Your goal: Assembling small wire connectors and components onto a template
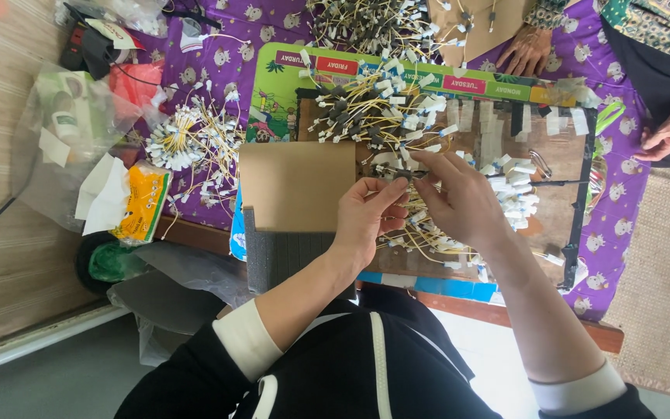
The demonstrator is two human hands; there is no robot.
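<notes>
Pretty bright, even daylight here, soft and diffuse, no hard-edged shadows anywhere. Colours come out saturated, especially the purple cloth (pixel 622 209). The clear plastic bag (pixel 56 147) on the left catches a bit of whitish sheen, and the pale floor strip at the bottom looks slightly washed out. Focus is decent in the middle, but the tiny white tags (pixel 513 198) smear together. Wide-angle lens, so straight edges bow near the frame's borders. The black sleeves (pixel 195 380) up close look soft.

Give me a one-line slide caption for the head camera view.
Left hand and right hand pinch a small dark connector above yellow wires with white tags.
</notes>
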